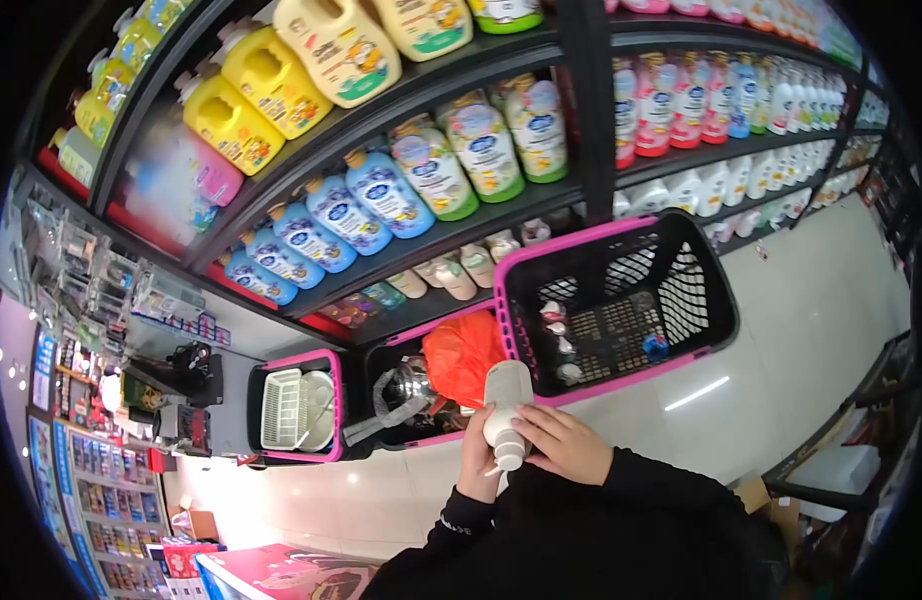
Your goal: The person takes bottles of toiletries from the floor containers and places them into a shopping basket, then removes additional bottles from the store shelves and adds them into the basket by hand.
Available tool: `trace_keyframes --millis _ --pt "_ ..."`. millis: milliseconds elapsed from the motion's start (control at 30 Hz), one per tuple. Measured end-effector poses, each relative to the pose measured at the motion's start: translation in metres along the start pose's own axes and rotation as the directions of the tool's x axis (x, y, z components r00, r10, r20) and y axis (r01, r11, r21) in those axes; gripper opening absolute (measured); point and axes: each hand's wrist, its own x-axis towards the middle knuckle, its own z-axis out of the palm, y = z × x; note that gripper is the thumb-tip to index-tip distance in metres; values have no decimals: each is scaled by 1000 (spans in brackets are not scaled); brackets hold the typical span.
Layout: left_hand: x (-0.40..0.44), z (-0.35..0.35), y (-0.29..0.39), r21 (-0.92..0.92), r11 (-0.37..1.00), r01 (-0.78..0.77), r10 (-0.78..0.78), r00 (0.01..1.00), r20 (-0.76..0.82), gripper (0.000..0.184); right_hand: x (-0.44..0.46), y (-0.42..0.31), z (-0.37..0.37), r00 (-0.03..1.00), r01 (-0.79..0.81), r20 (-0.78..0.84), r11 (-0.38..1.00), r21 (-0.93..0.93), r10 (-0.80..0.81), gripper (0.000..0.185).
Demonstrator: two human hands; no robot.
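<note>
A white bottle with a white cap is held in front of my body, tilted with its cap end toward me. My left hand grips the bottle from the left side, fingers wrapped round it. My right hand closes on it from the right, with its fingers across the bottle near the cap. Just beyond the hands stands a large black basket with a pink rim, holding a few small items and a blue object. Beside it, an orange-red plastic bag lies in another black basket.
A smaller pink-rimmed basket at the left holds a white rack. Black shelves ahead carry blue bottles, yellow jugs and pink bottles. A pink box sits at the lower left. Tiled floor extends right.
</note>
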Motion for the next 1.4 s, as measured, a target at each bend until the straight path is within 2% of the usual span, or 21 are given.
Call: trace_keyframes --millis 100,133,300,367,500,633,733,833,933,1033,1100,1133,1233,1367,1400 --pt "-4 24 -27 81 997 1 -3 1000 28 31 -24 -3 -26 999 -33 -33 999 -22 32 61" --pt "-9 35 -32 68 995 73 -77 995 59 32 -31 -4 -35 997 -51 -59 999 -17 50 60" --pt "-9 62 -57 121 969 216 -229 968 107 32 -57 1 -55 971 -172 -159 984 42 176 59" --pt "-3 71 -64 117 950 291 -306 941 142 31 -62 8 -60 966 -197 -151 977 82 208 59" --pt "15 92 -73 109 944 312 -321 943 83 28 -65 27 -67 946 -285 -140 955 79 293 60" --pt "57 86 -81 85 926 368 -377 911 166 28 -58 54 -71 918 -376 -116 925 59 380 61" --pt "89 86 -85 152 928 340 -356 930 96 29 -50 77 -70 897 -434 -65 899 48 437 61" --pt "120 78 -87 178 942 283 -308 942 133 33 -38 99 -70 884 -467 28 884 24 466 59" --pt "148 64 -89 121 950 287 -299 949 97 37 -25 115 -69 878 -470 113 882 25 464 57" --pt "170 52 -89 115 949 294 -301 952 57 36 -16 124 -65 897 -436 111 899 53 428 54" --pt "181 52 -87 179 942 285 -295 955 34 36 -11 129 -62 890 -445 135 894 51 435 53" --pt "187 52 -88 205 940 273 -278 961 -6 29 -9 132 -61 885 -452 147 891 44 442 52" --pt "205 48 -91 189 925 330 -329 944 -36 28 -6 142 -56 880 -456 155 890 19 448 53" --pt "230 40 -106 126 940 316 -310 949 -63 28 -2 159 -56 859 -470 214 882 -28 464 54" --pt "239 33 -111 128 942 312 -311 950 -23 35 -2 164 -55 852 -476 226 879 -40 472 53"
